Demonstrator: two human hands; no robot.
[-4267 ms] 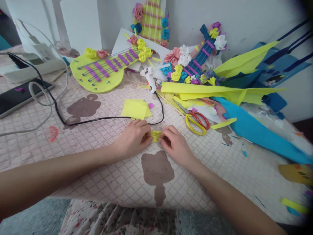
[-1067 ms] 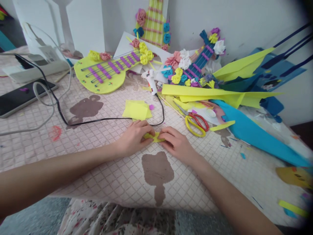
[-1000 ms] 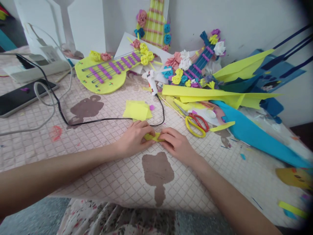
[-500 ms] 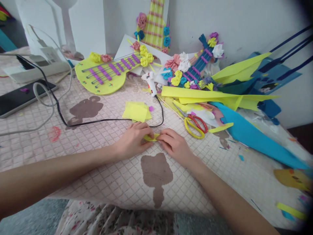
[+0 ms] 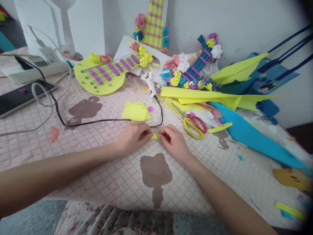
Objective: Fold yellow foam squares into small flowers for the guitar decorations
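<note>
A small folded piece of yellow paper (image 5: 155, 136) lies between my two hands, low over the quilted tablecloth. My left hand (image 5: 134, 136) pinches its left end, fingers bent and pressed together. At the other end, the fingertips of my right hand (image 5: 173, 141) are closed on it too. Much of the piece is hidden behind the fingers. Just beyond my left hand sits a small stack of yellow paper squares (image 5: 136, 111), with a purple scrap (image 5: 150, 109) at its right side.
A white glue gun (image 5: 150, 84) stands behind the squares, its black cord (image 5: 107, 120) running left. Scissors (image 5: 193, 125) with red and yellow handles lie to the right, near a blue sheet (image 5: 246, 137). Decorated paper guitars (image 5: 100, 75) line the back. A phone (image 5: 24, 98) lies left.
My fingers have shifted along the yellow piece, and less of it shows between the hands. The left fingers are now drawn closer together. The view has moved slightly.
</note>
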